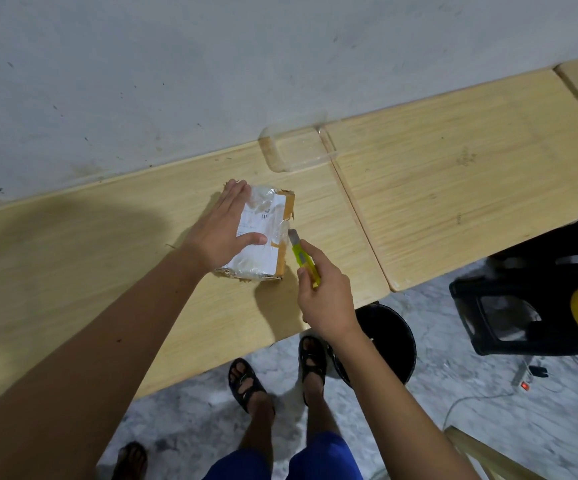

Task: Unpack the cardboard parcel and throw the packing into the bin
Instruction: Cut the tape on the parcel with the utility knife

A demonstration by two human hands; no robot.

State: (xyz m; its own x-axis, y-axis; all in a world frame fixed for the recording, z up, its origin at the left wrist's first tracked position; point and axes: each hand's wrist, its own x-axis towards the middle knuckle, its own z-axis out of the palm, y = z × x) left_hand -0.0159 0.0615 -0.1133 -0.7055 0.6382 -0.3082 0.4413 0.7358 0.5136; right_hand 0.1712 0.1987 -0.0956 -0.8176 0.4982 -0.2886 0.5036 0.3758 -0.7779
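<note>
Small cardboard parcel point(261, 233) lies flat on the wooden desk point(107, 254), roughly mid-depth, wrapped in clear tape with a white label on top. Left hand point(223, 230) presses down flat over the parcel's left half, fingers spread, palm open, not curled round anything; it pins the box so it won't slide under the blade. Right hand point(325, 292) has a closed grip on a yellow-green box cutter point(303, 259), short blade out, tip touching or just beside the parcel's right edge near the taped seam; contact is hard to confirm from this angle. Blade points away from the holding hand, which keeps the fingers out of the cut line.

Parcel is still sealed, so the step in hand looks like slitting the tape.

Room: bare desk on all sides of the parcel, the wall well behind it, the desk's front edge near the person. A clear plastic tray point(298, 147) sits behind it against the wall, apart from it. A black bin point(384, 341) stands on the floor just below the desk's front edge, by the right forearm, a short drop for the packing.
</note>
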